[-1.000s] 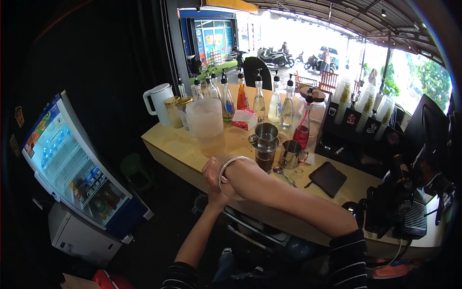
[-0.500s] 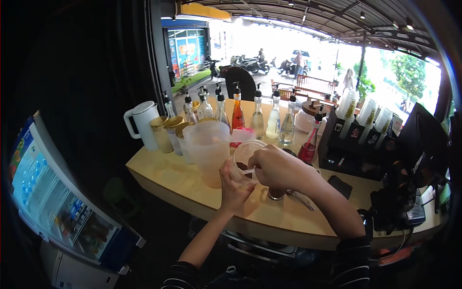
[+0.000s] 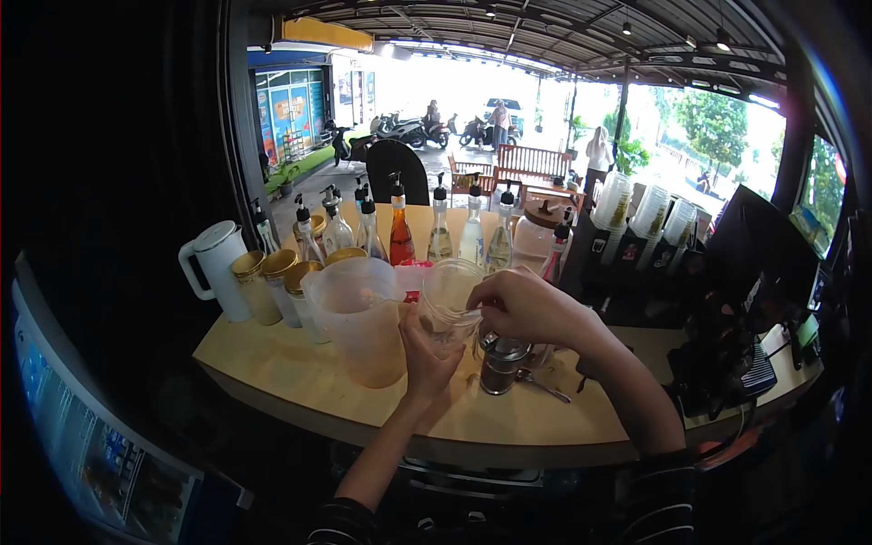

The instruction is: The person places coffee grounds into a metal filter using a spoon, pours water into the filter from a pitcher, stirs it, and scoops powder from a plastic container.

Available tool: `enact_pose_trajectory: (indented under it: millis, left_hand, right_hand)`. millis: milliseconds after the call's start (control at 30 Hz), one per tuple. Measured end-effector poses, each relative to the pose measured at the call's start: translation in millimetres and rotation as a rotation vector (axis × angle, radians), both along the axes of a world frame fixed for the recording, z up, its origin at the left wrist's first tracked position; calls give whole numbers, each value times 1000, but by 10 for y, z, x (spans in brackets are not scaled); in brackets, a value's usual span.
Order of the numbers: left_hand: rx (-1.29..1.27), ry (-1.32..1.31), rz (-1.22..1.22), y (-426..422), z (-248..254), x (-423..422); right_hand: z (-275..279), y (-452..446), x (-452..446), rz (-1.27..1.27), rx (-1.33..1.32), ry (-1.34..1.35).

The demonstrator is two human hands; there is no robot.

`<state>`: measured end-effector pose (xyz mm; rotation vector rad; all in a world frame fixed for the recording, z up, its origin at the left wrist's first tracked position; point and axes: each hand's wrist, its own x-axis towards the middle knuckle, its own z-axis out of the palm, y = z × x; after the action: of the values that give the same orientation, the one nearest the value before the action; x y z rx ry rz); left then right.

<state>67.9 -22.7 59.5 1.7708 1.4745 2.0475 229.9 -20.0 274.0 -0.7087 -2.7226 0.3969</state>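
My left hand is wrapped around a clear plastic cup, held tilted above the counter with its mouth toward me. My right hand is closed at the cup's rim, pinching a thin, pale utensil that reaches inside; its far end is hard to make out. Just below the right hand stands a glass mug with dark liquid in it. A metal spoon lies beside the mug. Left of the cup is a large frosted plastic pitcher.
Pump-top syrup bottles line the counter's far side. Gold-rimmed canisters and a white jug stand left. On the right are a black cup holder with stacked cups and a dark monitor. A lidded jar stands behind.
My view has turned to the right, so the counter sits further left. The cup has tilted, and the dark contents seen in it before no longer show. The mug is now more visible.
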Motion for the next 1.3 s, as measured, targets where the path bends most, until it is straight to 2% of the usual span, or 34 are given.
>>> enact_pose_trajectory:
  millis: [67, 300, 367, 500, 567, 733, 867, 933, 1033, 1200, 1300]
  left_hand:
    - [-51, 19, 62, 33, -10, -28]
    - [-108, -74, 47, 104, 17, -5]
    - [-128, -71, 62, 142, -16, -9]
    - [-118, -59, 87, 260, -89, -21]
    - [-145, -215, 77, 329, -128, 16]
    - [-136, -315, 79, 480, -215, -21]
    - [-203, -322, 245, 594, -254, -52]
    - [-210, -368, 265, 883, -615, -200]
    - [-190, -413, 334, 1000, -703, -248]
    - [-188, -341, 381, 813, -464, -168]
    - [-288, -343, 330, 572, -492, -77]
  right_hand:
    - [-14, 112, 9, -23, -55, 37]
    - [-197, 568, 74, 60, -101, 140]
    - [-275, 680, 96, 22, -204, 203]
    - [-367, 781, 141, -50, -226, 255]
    - [-402, 834, 179, -124, -183, 323]
    - [-436, 936, 319, -143, -148, 388]
    - [-471, 899, 514, -160, -114, 423]
    - [-483, 844, 626, -171, -131, 431]
    - [-535, 779, 790, -177, -145, 460]
    - [-651, 684, 1011, -185, -149, 481]
    - [-737, 626, 1101, -188, -158, 495]
